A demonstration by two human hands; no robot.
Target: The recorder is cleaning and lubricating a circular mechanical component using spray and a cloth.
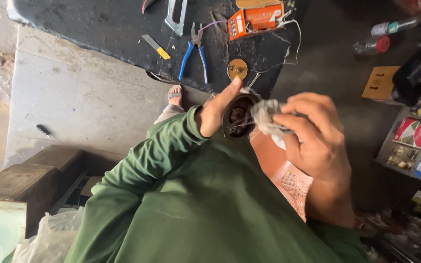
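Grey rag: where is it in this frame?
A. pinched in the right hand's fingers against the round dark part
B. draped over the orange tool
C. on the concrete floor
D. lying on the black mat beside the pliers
A: the right hand pinches the grey rag against the round dark part, which the left hand holds.

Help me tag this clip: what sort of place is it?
Probably a small repair workshop. Blue-handled pliers and an orange meter lie on a grimy black mat, while the left hand holds a dirty round part and the right hand a rag.
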